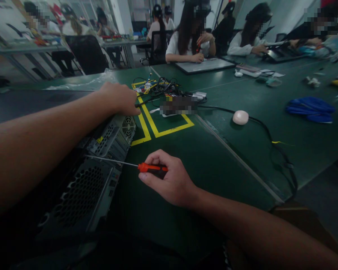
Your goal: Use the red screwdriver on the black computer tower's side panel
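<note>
A desktop computer case (101, 176) lies on its side on the green table, its perforated back panel facing me. My left hand (119, 98) rests on the case's top far corner, fingers curled over the edge above the fan grille. My right hand (169, 180) is closed round the orange-and-black handle of a screwdriver (146, 167). Its thin shaft points left, and the tip touches the case's back panel near its upper edge.
A tangle of cables (163, 87) lies on yellow floor-style tape markings (157, 127). A pink mouse (240, 117) with a black cord sits to the right, blue cloth (310, 108) beyond it. Several people sit working at the far side of the table.
</note>
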